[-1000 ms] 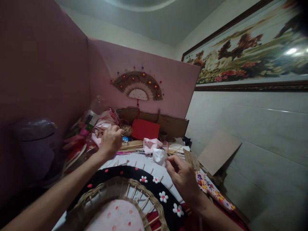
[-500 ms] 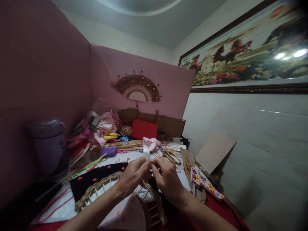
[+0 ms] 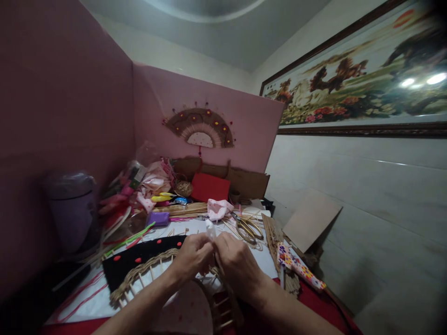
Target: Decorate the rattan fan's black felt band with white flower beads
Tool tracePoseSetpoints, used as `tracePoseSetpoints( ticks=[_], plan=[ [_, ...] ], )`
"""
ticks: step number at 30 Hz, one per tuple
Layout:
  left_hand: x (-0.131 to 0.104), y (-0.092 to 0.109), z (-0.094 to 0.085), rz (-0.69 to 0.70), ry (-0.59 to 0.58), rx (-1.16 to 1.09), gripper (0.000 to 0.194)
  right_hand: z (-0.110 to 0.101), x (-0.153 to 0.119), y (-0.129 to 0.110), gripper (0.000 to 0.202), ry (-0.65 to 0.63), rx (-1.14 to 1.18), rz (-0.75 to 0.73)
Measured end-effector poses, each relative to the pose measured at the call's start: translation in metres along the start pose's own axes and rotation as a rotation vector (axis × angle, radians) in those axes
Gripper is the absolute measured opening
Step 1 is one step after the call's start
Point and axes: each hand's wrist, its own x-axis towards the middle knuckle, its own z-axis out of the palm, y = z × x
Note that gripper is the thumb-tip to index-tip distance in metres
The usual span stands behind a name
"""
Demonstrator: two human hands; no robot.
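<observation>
My left hand (image 3: 195, 253) and my right hand (image 3: 237, 263) meet over the middle of the table, fingers pinched together. From between them sticks up a small white packet (image 3: 210, 229), thin and crumpled like plastic; its lower part is hidden by my fingers. Below my hands lies a fan-shaped piece with a black band (image 3: 129, 260) dotted in red, a braided brown cord (image 3: 131, 278), thin sticks and a white dotted centre (image 3: 190, 307). My forearms cover parts of it.
Gold-handled scissors (image 3: 248, 231) lie beyond my right hand, near a pink dotted cloth (image 3: 218, 210). A flowered glue gun (image 3: 300, 267) rests at right. A purple packet (image 3: 159, 218) and a heap of craft supplies fill the left back. A finished fan (image 3: 199, 126) hangs on the pink board.
My right hand has turned and come closer over my left fingertips. The white packet now shows lower and shorter, apart from the pink cloth behind it.
</observation>
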Motion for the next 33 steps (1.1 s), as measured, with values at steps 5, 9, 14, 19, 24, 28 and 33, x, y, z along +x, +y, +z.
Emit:
tracePoseSetpoints(
  ticks=[5, 9, 14, 19, 24, 28, 33],
  plan=[
    [-0.005, -0.003, 0.003, 0.097, 0.254, 0.154, 0.022, 0.014, 0.002, -0.012, 0.008, 0.058, -0.103, 0.072],
    [-0.004, -0.005, 0.005, 0.095, 0.344, 0.202, 0.024, 0.018, 0.008, -0.007, 0.011, 0.067, -0.130, 0.214],
    [-0.004, -0.009, 0.001, 0.060, 0.307, 0.149, 0.024, 0.010, 0.009, 0.005, 0.011, 0.066, 0.155, 0.314],
    [-0.007, -0.010, -0.001, 0.061, 0.269, 0.075, 0.025, -0.001, 0.003, 0.004, 0.017, 0.018, 0.283, 0.149],
    [-0.013, -0.009, -0.001, 0.178, 0.178, 0.192, 0.023, -0.006, 0.000, -0.002, 0.030, -0.053, 0.353, 0.159],
    [-0.017, -0.007, -0.003, 0.281, 0.103, 0.277, 0.025, -0.006, 0.001, -0.002, 0.023, -0.001, 0.528, 0.265],
    [-0.018, 0.000, -0.013, 0.356, 0.488, 0.240, 0.013, -0.001, 0.002, 0.011, 0.020, 0.092, 0.950, 0.650]
  ],
)
